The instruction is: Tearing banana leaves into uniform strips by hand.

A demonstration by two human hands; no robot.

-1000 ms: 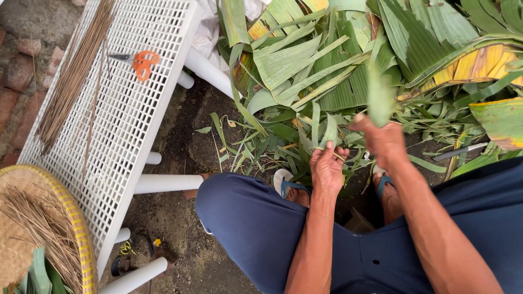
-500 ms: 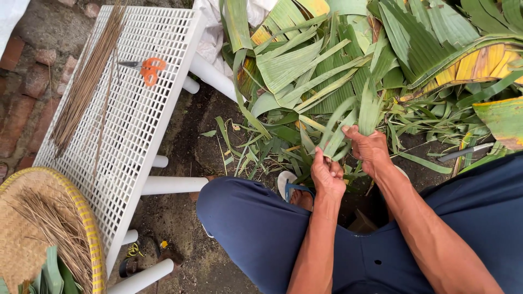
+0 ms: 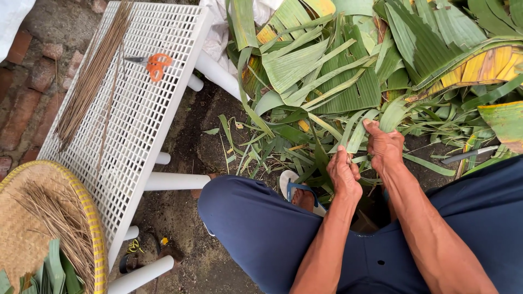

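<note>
Gripping narrow green leaf strips (image 3: 357,128), both hands were closed on the same bunch: the left hand (image 3: 345,175) clenched low on it and the right hand (image 3: 384,146) pinched a little higher, the two nearly touching. How many strips ran through the fists could not be counted, since the fingers covered their lower ends. Beyond the hands lay a heap of banana leaves (image 3: 338,71), overlapping so thickly that its sheets could not be told apart, and it ran off the top and right edges. One sandalled foot (image 3: 298,194) showed between the knees; the other was hidden behind the forearms. Bare dark ground (image 3: 190,136) left open room between the knee and the white slatted desk (image 3: 147,125), whose far end was cut off at the top. On the desk lay one pair of orange-handled scissors (image 3: 152,65) and one bundle of thin brown sticks (image 3: 90,81), well apart from the hands. One woven tray (image 3: 32,239) with a yellow rim sat at the lower left, partly cut off, holding dry fibres and folded green pieces.
</note>
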